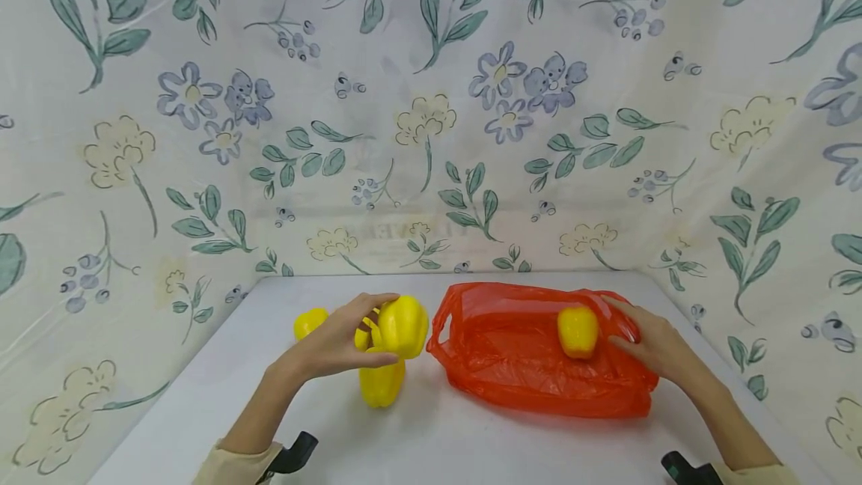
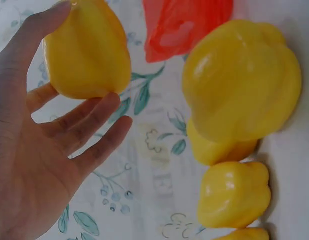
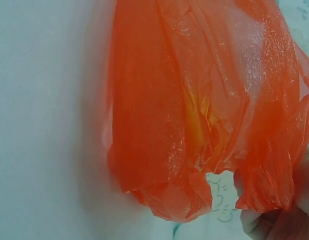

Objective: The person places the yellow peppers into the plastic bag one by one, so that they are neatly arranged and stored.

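Observation:
My left hand (image 1: 330,339) holds a glossy yellow bell pepper (image 1: 405,326) above the table, just left of a red plastic bag (image 1: 505,365). Seen from the left wrist, the thumb and fingertips of the hand (image 2: 49,145) grip the pepper (image 2: 89,50) at its sides. At the bag's right end, my right hand (image 1: 656,343) grips the thin plastic by its edge; the right wrist view shows the fingers (image 3: 252,222) partly covered by the film. Another yellow bell pepper (image 1: 578,332) lies in the spread bag, near the right hand.
More yellow bell peppers stand on the white table (image 1: 444,447) below and behind the left hand: one in front (image 1: 381,386), one at the far left (image 1: 310,322). A floral curtain (image 1: 431,171) rises behind the table and along both sides.

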A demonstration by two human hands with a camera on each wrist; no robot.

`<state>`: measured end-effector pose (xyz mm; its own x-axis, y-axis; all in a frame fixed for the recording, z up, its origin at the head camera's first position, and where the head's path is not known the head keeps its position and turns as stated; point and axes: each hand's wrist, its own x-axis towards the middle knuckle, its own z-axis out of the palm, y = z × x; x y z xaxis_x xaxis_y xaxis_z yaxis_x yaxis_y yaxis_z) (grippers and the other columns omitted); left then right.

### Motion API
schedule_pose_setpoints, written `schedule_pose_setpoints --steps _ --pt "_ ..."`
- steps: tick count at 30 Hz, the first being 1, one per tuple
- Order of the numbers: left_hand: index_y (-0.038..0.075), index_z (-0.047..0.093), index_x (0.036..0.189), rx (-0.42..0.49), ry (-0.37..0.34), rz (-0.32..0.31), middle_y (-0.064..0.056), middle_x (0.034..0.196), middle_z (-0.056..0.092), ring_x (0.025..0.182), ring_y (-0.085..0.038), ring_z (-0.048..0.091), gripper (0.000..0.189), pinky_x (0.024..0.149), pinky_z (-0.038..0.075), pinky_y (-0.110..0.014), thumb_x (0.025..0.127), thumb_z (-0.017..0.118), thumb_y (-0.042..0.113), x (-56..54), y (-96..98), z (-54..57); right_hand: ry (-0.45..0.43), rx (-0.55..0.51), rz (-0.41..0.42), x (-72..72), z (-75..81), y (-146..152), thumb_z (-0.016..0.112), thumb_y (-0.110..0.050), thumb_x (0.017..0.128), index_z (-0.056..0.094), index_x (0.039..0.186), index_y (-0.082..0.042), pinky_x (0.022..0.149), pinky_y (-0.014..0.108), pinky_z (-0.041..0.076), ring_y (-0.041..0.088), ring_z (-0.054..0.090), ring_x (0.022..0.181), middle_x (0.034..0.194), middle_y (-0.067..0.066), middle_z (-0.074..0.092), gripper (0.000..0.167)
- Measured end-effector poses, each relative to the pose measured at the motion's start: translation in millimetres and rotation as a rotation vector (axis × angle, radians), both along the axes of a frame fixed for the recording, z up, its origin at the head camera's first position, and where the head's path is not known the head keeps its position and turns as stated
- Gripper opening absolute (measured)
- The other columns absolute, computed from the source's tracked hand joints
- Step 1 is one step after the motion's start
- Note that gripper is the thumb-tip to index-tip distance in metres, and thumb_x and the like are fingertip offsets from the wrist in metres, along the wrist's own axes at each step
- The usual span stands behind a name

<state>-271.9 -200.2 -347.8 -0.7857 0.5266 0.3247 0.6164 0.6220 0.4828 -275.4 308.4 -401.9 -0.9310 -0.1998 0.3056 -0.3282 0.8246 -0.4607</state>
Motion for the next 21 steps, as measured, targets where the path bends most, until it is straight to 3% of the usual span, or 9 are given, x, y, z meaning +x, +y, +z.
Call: schedule_pose_setpoints --steps 3,7,11,16,21 --pt "0.034 0.042 0.144 -0.014 -0.022 -0.022 0.014 0.127 0.054 0.104 -0.007 0.056 0.082 0.083 0.057 -0.029 0.074 0.081 0.051 -3.0 12.9 -0.1 0.007 -0.008 0.008 0.0 0.4 0 0.074 -0.012 0.085 0.043 0.144 -0.004 0.081 0.05 0.059 0.046 0.058 0.112 0.132 0.028 0.056 0.067" --pt "0.035 0.041 0.144 -0.027 -0.004 -0.057 0.014 0.129 0.054 0.106 -0.006 0.055 0.083 0.086 0.057 -0.033 0.074 0.081 0.052 -8.2 29.0 0.7 0.01 -0.003 0.0 0.9 1.1 -1 0.074 -0.012 0.085 0.043 0.144 -0.004 0.08 0.05 0.059 0.046 0.058 0.111 0.131 0.028 0.056 0.067" --pt "0.036 0.041 0.145 -0.034 0.014 -0.095 0.014 0.13 0.053 0.107 -0.004 0.055 0.083 0.087 0.056 -0.029 0.074 0.08 0.053 -14.6 45.8 2.4 0.013 0.001 -0.012 2.4 1.8 -2 0.075 -0.013 0.085 0.044 0.143 -0.003 0.079 0.05 0.059 0.046 0.058 0.11 0.13 0.029 0.056 0.067" --pt "0.035 0.04 0.145 -0.033 -0.018 -0.148 0.014 0.131 0.051 0.107 -0.003 0.055 0.083 0.088 0.054 -0.022 0.074 0.081 0.051 -21.0 64.8 2.2 0.018 0.001 -0.009 2.8 1.9 -2 0.075 -0.012 0.084 0.045 0.142 -0.003 0.078 0.05 0.059 0.047 0.058 0.109 0.13 0.03 0.056 0.066" --pt "0.031 0.04 0.145 -0.014 -0.051 -0.2 0.01 0.132 0.051 0.108 -0.008 0.054 0.083 0.086 0.057 -0.028 0.076 0.082 0.046 -25.9 81.8 -0.1 0.037 0.015 0.0 2.1 1.3 -2 0.075 -0.011 0.084 0.046 0.142 -0.003 0.079 0.052 0.059 0.049 0.057 0.11 0.129 0.03 0.056 0.065"
